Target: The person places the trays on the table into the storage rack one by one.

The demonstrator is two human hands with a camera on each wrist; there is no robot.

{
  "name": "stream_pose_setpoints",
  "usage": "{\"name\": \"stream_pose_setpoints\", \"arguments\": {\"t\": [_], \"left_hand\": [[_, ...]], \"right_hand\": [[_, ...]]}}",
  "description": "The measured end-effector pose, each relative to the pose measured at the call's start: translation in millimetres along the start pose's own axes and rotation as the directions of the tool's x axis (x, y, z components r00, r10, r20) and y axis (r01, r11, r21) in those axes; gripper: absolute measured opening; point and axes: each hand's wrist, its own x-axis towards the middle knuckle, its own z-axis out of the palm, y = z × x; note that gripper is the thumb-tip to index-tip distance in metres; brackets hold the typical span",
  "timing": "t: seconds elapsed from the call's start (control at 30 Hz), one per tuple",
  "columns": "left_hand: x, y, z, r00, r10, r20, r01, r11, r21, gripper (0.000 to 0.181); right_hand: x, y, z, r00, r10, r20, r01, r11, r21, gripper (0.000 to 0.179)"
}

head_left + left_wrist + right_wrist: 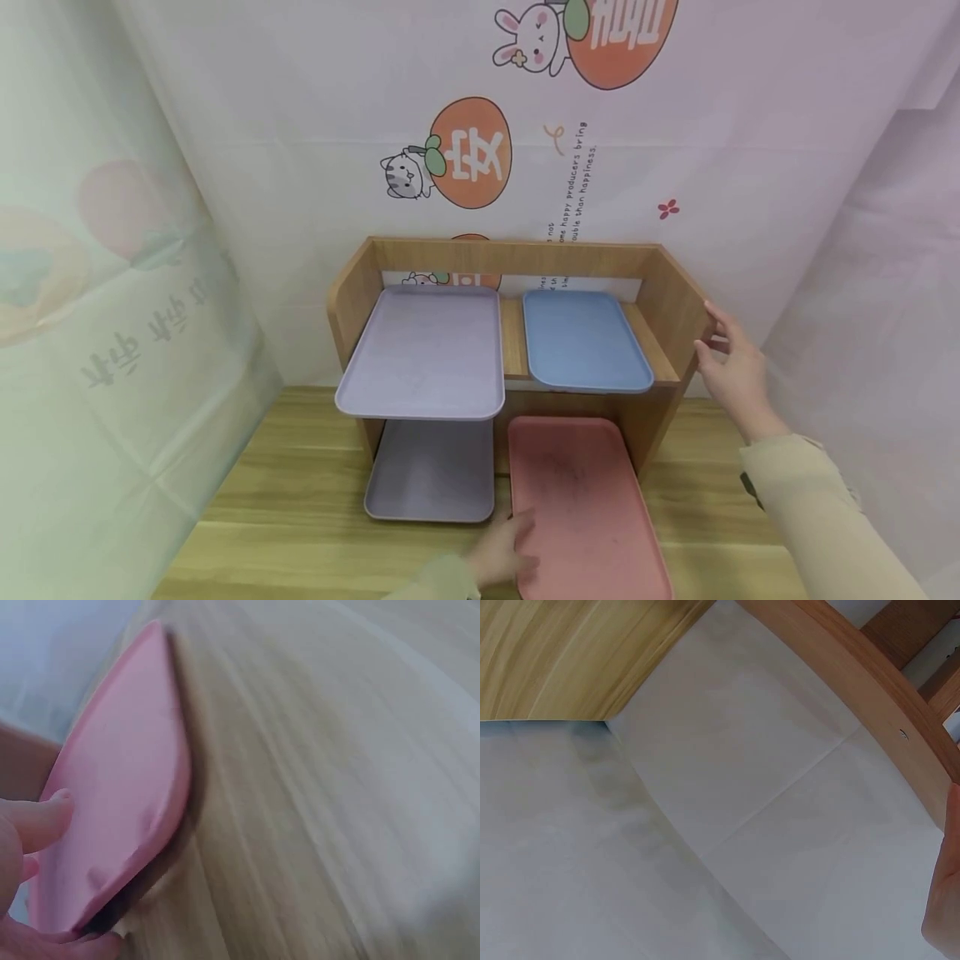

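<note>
A pink tray [577,500] lies partly inside the lower right bay of a small wooden shelf [517,257], its near end sticking out over the table. My left hand [501,548] pinches the tray's left edge near the front; in the left wrist view fingers [45,821] lie over the tray's face and another digit sits at its rim. At the shelf's right side panel, my right hand [737,375] holds the front edge. Only a part of that hand [943,892] shows in the right wrist view, beside the wood.
On the upper shelf rest a pale lilac tray [427,350] at left and a blue tray [585,337] at right. A grey-purple tray [431,471] occupies the lower left bay. Printed white cloth [300,183] hangs behind and beside the wooden table [300,492].
</note>
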Motion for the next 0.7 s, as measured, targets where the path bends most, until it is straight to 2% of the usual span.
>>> {"name": "stream_pose_setpoints", "arguments": {"t": [0.1, 0.23, 0.3, 0.4, 0.5, 0.57, 0.6, 0.63, 0.7], "left_hand": [[-6.6, 4.6, -0.9, 0.999, 0.019, 0.037, -0.024, 0.99, 0.136, 0.064], [-12.6, 5.6, 0.8, 0.991, 0.098, 0.087, -0.121, 0.945, 0.305, 0.061], [-13.5, 5.3, 1.2, 0.982, 0.123, 0.142, -0.166, 0.92, 0.355, 0.06], [-14.3, 6.7, -0.5, 0.958, 0.13, 0.257, -0.222, 0.901, 0.372, 0.056], [-14.1, 9.6, -2.2, 0.918, 0.165, 0.36, -0.32, 0.845, 0.428, 0.051], [-13.4, 12.5, -2.1, 0.896, 0.193, 0.4, -0.388, 0.778, 0.494, 0.049], [-13.3, 14.2, -2.1, 0.888, 0.203, 0.413, -0.415, 0.74, 0.529, 0.049], [-12.6, 15.3, -1.8, 0.88, 0.205, 0.428, -0.434, 0.713, 0.551, 0.049], [-12.1, 17.4, -1.0, 0.875, 0.202, 0.441, -0.453, 0.665, 0.594, 0.05]], "right_hand": [[0.5, 0.4, -0.2, 1.0, 0.004, 0.0, -0.004, 1.0, -0.002, 0.06], [1.2, 0.6, -0.3, 1.0, 0.007, -0.003, -0.007, 1.0, -0.002, 0.059], [1.4, 0.5, -0.5, 1.0, 0.006, -0.007, -0.006, 1.0, -0.005, 0.06], [1.8, 0.5, -0.4, 1.0, 0.005, -0.004, -0.005, 1.0, -0.014, 0.06], [1.9, 0.3, -0.5, 1.0, 0.01, 0.006, -0.009, 1.0, -0.02, 0.06], [1.7, -0.1, -0.8, 1.0, 0.012, 0.004, -0.012, 1.0, -0.023, 0.06], [1.4, -0.2, -1.1, 1.0, 0.013, 0.002, -0.013, 1.0, -0.022, 0.059], [1.2, -0.2, -1.4, 1.0, 0.013, -0.001, -0.013, 1.0, -0.022, 0.059], [0.7, 0.0, -2.1, 1.0, 0.013, -0.005, -0.013, 1.0, -0.022, 0.06]]}}
